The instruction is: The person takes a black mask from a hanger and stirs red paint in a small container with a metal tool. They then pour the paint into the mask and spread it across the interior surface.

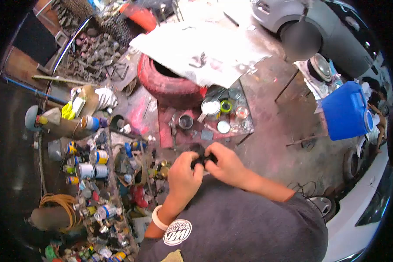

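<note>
My left hand and my right hand meet in front of my chest, fingers curled inward. Between them is a small black object, gripped from both sides; its kind is hard to make out, as the fingers cover much of it. Just beyond my hands stands a paint-stained work table. On it are an open metal can, a white-topped can, a yellow-green rimmed container and a round white lid. A red-stained tire lies at the table's back, partly under a white sheet.
Shelves on the left hold several paint cans and a coiled hose. To the right, a blue jerrycan stands near a small table. Cars line the right side. Scrap parts are heaped at back left.
</note>
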Demonstrator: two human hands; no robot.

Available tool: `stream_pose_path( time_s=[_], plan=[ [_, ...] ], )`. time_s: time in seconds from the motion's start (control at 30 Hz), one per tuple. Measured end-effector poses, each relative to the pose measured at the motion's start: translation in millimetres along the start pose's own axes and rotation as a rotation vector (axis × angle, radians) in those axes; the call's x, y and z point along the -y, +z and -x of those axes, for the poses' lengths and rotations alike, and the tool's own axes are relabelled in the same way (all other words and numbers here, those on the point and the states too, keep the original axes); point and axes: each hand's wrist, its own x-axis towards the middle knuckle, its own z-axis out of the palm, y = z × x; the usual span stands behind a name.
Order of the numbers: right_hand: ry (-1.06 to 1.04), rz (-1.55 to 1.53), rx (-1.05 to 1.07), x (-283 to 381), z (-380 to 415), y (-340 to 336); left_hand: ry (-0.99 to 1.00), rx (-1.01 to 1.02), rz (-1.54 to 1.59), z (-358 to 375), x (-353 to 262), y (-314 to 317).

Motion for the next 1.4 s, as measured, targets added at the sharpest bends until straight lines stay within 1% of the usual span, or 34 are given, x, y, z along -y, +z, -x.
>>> stream_pose_path(
  time_s=[0.1, 0.2, 0.23, 0.27, 0.3, 0.4, 0.5, 0.6, 0.63, 0.73, 0.77, 0.87, 0.9, 0.97, 1.07, 1.1, 1.17, 1.2, 1.23, 1.27, 1.3, 1.33, 1.37, 1.4],
  plan=[
    [-0.054, 0.052, -0.026, -2, -2, 2, 0.099, -0.026, -0.058, -1, 9, 9],
    [-0.025, 0.097, 0.041, -1, -3, 3, -0.041, 0.049, -0.058, 0, 7, 10],
    [-0.007, 0.099, 0.027, -3, -3, 3, 0.011, 0.023, -0.067, 0, 9, 13],
    [0.011, 0.097, 0.014, -4, -4, 4, 0.013, 0.029, -0.081, 0, 10, 14],
    [0.029, 0.093, 0.006, -5, -4, 5, 0.011, 0.034, -0.097, -1, 10, 13],
    [-0.017, 0.12, -0.017, -9, 0, 8, -0.044, 0.086, -0.115, -2, 10, 11],
    [0.018, 0.165, 0.034, -11, 0, 7, -0.017, 0.116, -0.072, -4, 11, 10],
    [0.021, 0.252, 0.093, -18, -2, 4, -0.056, 0.206, -0.137, -5, 18, 11],
    [-0.02, 0.338, 0.121, -29, -1, 8, -0.083, 0.269, -0.213, -6, 17, 11],
    [0.029, 0.476, 0.226, -41, 5, 20, -0.104, 0.387, -0.332, -7, 41, 29],
    [0.002, 0.525, 0.254, -45, 9, 23, -0.091, 0.423, -0.346, -6, 41, 30],
    [0.01, 0.562, 0.354, -48, 2, 21, -0.049, 0.465, -0.395, 0, 38, 29],
    [0.005, 0.5, 0.439, -47, 0, 16, -0.046, 0.501, -0.439, -1, 37, 25],
    [-0.006, 0.372, 0.609, -31, -11, -3, 0.031, 0.598, -0.361, -4, 32, 4],
    [-0.188, 0.166, 0.763, -23, -16, -22, 0.106, 0.704, -0.147, -10, 15, -33],
    [-0.096, -0.048, 0.781, -23, -13, -25, 0.122, 0.733, -0.056, -8, 14, -41],
    [0.101, -0.473, 0.798, -24, -7, -29, 0.031, 0.759, 0.357, -3, 30, -39],
    [0.018, -0.549, 0.673, -37, -1, -19, -0.019, 0.761, 0.566, 1, 38, -35],
    [-0.06, -0.623, 0.545, -59, 11, -3, -0.063, 0.622, 0.647, 15, 54, -18],
    [0.201, -0.971, 0.59, -47, 13, -4, -0.095, 0.479, 0.725, 29, 70, -2],
    [0.486, -1.314, 0.554, -35, 14, -6, -0.312, 0.322, 0.771, 48, 95, 22],
    [0.524, -1.275, 0.508, -29, 10, -4, -0.366, 0.315, 0.701, 49, 100, 22],
    [0.563, -1.235, 0.463, -24, 6, -2, -0.435, 0.357, 0.807, 37, 89, 10],
    [0.57, -1.072, 0.447, 0, -3, -12, -0.509, 0.394, 0.909, 25, 77, -1]
  ],
)
